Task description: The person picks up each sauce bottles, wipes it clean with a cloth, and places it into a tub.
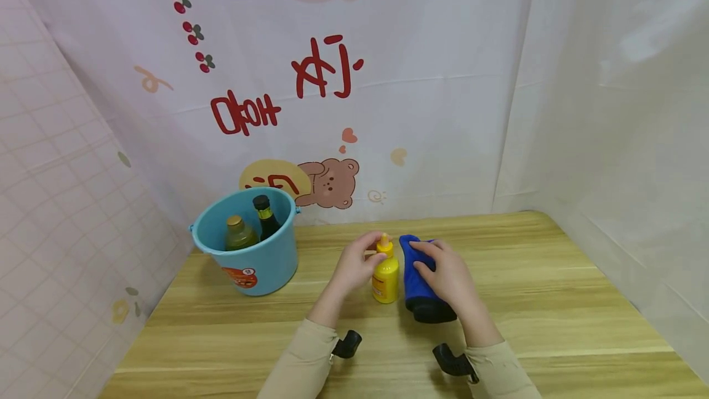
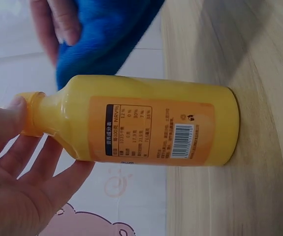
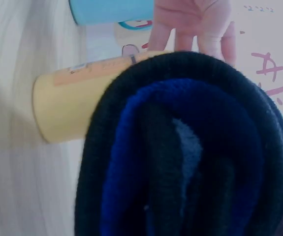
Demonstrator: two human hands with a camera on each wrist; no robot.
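A yellow squeeze bottle point(image 1: 386, 282) with a printed orange label stands upright on the table. My left hand point(image 1: 354, 265) holds it at the top, the thumb pressed on the orange-yellow cap point(image 2: 32, 114) and the other fingers behind the neck. Just to its right is a rolled blue cloth point(image 1: 414, 282) with a dark border. My right hand point(image 1: 445, 268) grips that cloth from above and the right side. In the right wrist view the layered dark edge point(image 3: 193, 61) of the roll fills the foreground, hiding much of the bottle and the right fingers.
A light blue bucket point(image 1: 271, 266) stands at the back left of the wooden table point(image 1: 532, 288). Inside it are a bottle with a tan cap point(image 1: 241, 236) and a dark bottle point(image 1: 268, 220). A printed white curtain point(image 1: 443, 109) hangs behind the table.
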